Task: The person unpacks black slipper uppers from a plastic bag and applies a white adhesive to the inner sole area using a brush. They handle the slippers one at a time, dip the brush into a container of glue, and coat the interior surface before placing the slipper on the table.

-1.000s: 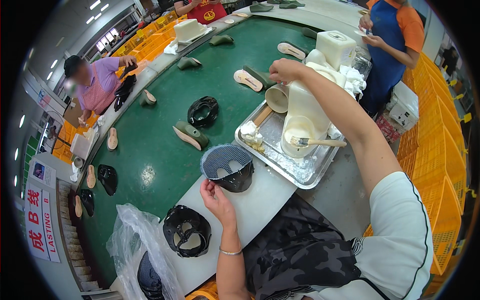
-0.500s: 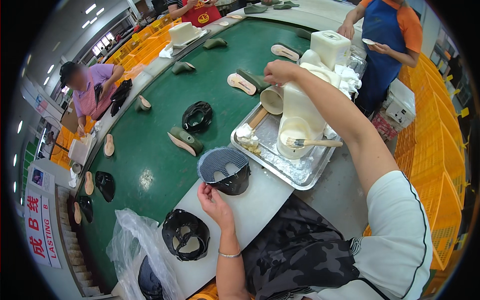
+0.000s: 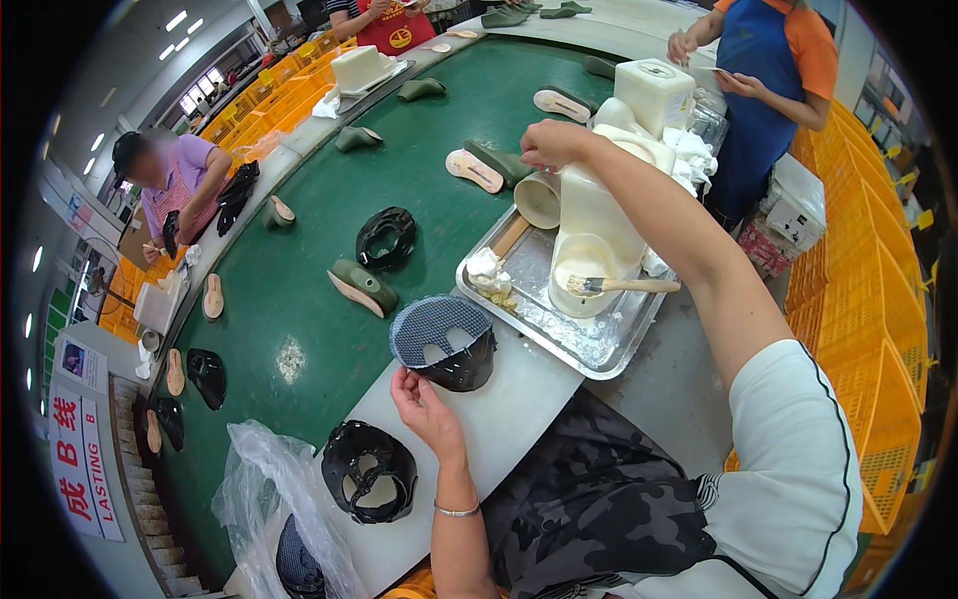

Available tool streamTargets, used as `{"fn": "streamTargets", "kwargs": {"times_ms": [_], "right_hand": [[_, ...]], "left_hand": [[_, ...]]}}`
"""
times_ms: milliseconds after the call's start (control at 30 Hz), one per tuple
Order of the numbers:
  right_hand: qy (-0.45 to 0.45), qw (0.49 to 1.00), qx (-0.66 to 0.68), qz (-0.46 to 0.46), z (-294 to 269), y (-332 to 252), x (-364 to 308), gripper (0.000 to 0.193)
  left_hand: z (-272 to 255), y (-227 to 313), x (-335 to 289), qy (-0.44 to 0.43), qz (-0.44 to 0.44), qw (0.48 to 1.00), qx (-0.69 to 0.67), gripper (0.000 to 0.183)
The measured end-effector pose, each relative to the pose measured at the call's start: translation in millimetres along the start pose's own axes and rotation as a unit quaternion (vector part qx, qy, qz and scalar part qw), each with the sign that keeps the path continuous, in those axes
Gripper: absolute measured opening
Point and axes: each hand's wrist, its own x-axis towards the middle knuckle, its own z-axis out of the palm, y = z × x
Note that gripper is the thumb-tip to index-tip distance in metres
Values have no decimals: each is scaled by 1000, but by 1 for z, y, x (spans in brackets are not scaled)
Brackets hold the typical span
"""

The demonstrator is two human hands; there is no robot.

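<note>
My left hand [image 3: 431,411] is at the near left edge of a black shoe upper [image 3: 461,367] with blue mesh lining. Its bent fingertips and thumb pinch the edge loosely. The upper stands on the pale work board [image 3: 529,367]. My right arm reaches out over the glue tray. My right hand [image 3: 552,143] is closed, its fingers curled round the end of a green shoe last [image 3: 496,160] with a beige insole [image 3: 474,172]; the fingertips are partly hidden. A second black upper [image 3: 369,471] lies closer to me, beside a clear plastic bag [image 3: 261,469].
A metal tray [image 3: 609,357] holds a glue pot with a brush [image 3: 627,286] across its mouth, and a tipped cup [image 3: 539,201]. Several lasts and uppers lie on the green belt [image 3: 309,255]. Orange crates [image 3: 858,329] line the right. Co-workers stand across the belt [image 3: 190,180] and at upper right [image 3: 763,90].
The view has shifted slightly. Both my hands keep nearly the same places. The co-worker at left now holds up a dark piece, and the one at upper right has moved their hands.
</note>
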Motion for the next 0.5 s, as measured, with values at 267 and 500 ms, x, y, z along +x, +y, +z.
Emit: {"fn": "streamTargets", "kwargs": {"times_ms": [267,500], "right_hand": [[-6,1000,-10,-4,-2,-3,-3,24],[-7,1000,-11,-7,-2,-3,-3,24]], "left_hand": [[0,2,0,-5,-2,1000,-6,28],[0,2,0,-5,0,1000,1,28]]}}
